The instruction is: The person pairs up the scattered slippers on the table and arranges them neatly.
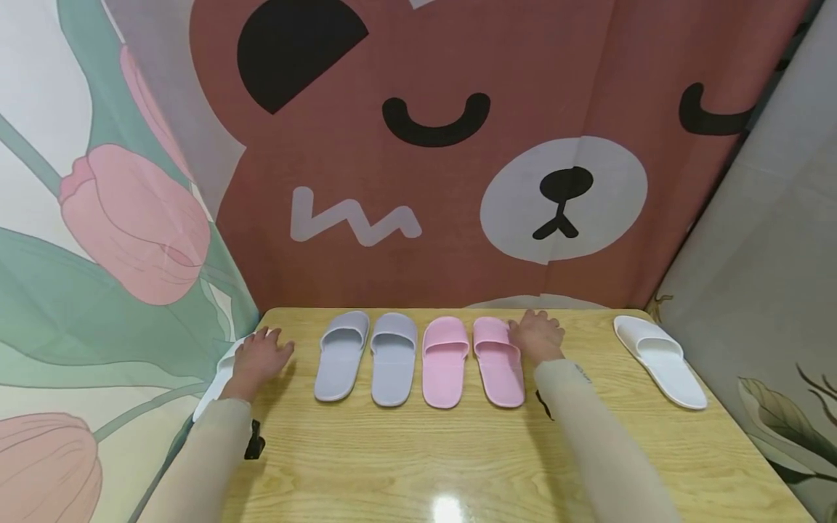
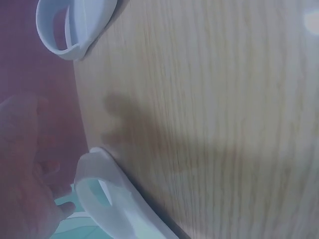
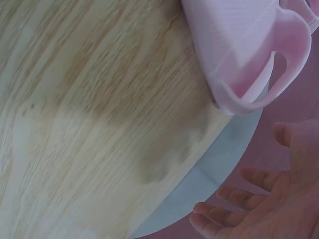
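Two grey slippers (image 1: 342,356) (image 2: 92,20) stand side by side left of the middle of the table. Next to them is a pair of pink slippers (image 1: 445,363) (image 3: 239,50). My right hand (image 1: 538,335) (image 3: 264,199) is beside the right-hand pink slipper (image 1: 500,363), fingers spread and holding nothing. At the far left, my left hand (image 1: 260,361) (image 2: 25,174) hovers by a white slipper (image 2: 117,199) and partly hides it in the head view; its fingers are loose and hold nothing. Another white slipper (image 1: 660,361) lies at the far right, angled outward.
The wooden table (image 1: 366,465) ends at a back curtain (image 1: 366,276) printed with a brown bear. A flower-patterned curtain (image 1: 131,327) borders the left side, and a pale curtain (image 1: 771,254) with leaves hangs along the right.
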### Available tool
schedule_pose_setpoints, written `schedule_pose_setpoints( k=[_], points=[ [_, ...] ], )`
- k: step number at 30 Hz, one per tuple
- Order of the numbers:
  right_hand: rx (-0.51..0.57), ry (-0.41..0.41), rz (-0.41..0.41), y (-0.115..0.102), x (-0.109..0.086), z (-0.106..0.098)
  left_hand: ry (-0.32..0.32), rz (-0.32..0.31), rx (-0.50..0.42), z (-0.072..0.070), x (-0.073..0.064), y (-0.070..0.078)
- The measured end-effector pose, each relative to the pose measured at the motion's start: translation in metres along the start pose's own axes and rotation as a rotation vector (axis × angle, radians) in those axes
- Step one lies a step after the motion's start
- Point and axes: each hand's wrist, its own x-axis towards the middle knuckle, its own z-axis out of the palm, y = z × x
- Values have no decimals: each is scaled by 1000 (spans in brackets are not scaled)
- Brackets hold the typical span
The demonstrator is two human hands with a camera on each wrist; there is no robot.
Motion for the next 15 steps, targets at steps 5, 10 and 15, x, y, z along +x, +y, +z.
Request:
schedule_pose_setpoints(
  k=[5, 10, 15],
  points=[
    [-5, -9, -1, 8, -1, -3, 10, 14, 16, -1, -2, -3],
    [-8, -1, -2, 17, -1, -7, 24, 26, 22, -3, -5, -6],
    [-12, -4, 2, 24, 1, -10, 30, 24, 12, -5, -7, -7]
  ],
)
